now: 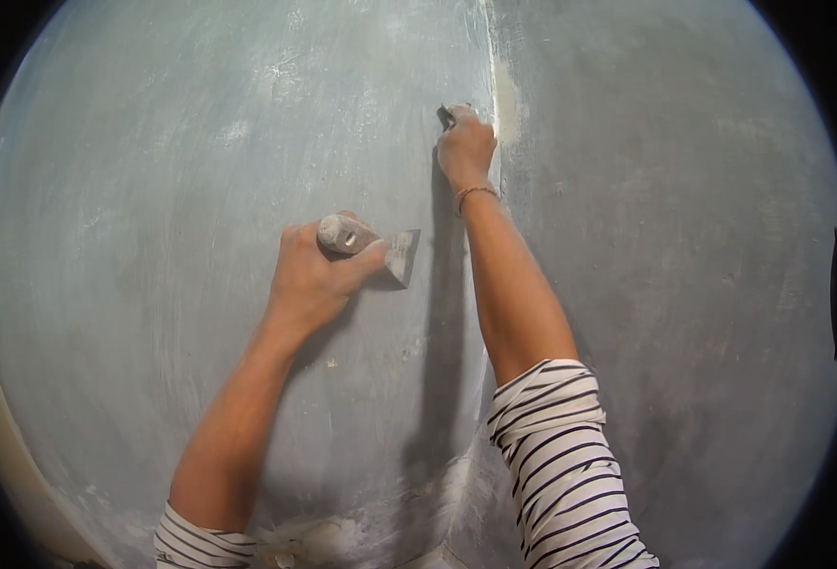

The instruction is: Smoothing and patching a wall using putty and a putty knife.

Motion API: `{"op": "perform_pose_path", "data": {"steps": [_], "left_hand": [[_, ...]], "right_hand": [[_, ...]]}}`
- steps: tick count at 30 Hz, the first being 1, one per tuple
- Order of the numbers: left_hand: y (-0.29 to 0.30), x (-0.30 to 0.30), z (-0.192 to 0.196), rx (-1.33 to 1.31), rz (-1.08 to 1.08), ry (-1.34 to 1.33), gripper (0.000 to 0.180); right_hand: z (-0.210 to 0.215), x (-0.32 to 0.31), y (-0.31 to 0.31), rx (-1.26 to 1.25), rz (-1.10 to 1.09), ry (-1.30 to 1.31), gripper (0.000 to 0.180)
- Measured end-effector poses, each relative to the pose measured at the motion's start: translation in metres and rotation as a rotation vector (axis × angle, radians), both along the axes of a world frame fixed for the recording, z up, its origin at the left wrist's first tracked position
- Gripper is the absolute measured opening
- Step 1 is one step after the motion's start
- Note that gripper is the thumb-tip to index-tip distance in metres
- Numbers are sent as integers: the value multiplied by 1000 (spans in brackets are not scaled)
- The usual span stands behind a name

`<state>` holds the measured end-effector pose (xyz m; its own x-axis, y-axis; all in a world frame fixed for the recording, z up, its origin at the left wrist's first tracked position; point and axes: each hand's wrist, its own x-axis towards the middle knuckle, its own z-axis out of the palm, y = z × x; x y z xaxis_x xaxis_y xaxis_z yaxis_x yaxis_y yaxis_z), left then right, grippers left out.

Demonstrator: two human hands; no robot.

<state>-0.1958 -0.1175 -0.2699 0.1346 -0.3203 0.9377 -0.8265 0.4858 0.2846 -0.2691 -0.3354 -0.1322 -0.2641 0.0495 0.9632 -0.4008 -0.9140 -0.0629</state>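
Two broad walls fill the view: the left wall [143,190], greenish grey, streaked and lightly glossy in patches, and the right wall [693,237], darker and more matt. They meet at an upright corner seam [491,66], a thin pale line that turns rough and chalky low down. Striped cloth sleeves [562,465] are bunched around the forearms. The right hand [466,152] reaches high beside the seam, fingers curled tightly around a small grey tool [457,111]; its exact shape is mostly hidden. The left hand [306,275] waits lower on the left, closed around the stubby, plaster-dusted handle of a scraper [403,258], whose flat, flared metal blade points toward the seam but stands apart from it. The step in hand seems to be dressing the corner by smoothing or scraping; the next move probably calls for light, even pressure along the seam, without gouging the finish. A creamy patch [507,104] of smooth filler, by its look, lies just right of the seam, and a thin bracelet [475,194] circles the right wrist.
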Motion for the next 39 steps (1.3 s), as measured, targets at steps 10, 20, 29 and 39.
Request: {"op": "perform_pose_path", "data": {"steps": [10, 20, 29, 39], "left_hand": [[9, 14, -7, -46, 11, 26, 21], [14, 7, -15, -29, 9, 4, 21], [-12, 6, -28, 19, -105, 124, 20], [-39, -8, -28, 5, 7, 77, 20]], "right_hand": [[-189, 9, 20, -140, 104, 217, 57], [-53, -21, -13, 42, 2, 35, 31], [-197, -7, -5, -29, 44, 77, 40], [-281, -3, 4, 66, 159, 102, 48]]}}
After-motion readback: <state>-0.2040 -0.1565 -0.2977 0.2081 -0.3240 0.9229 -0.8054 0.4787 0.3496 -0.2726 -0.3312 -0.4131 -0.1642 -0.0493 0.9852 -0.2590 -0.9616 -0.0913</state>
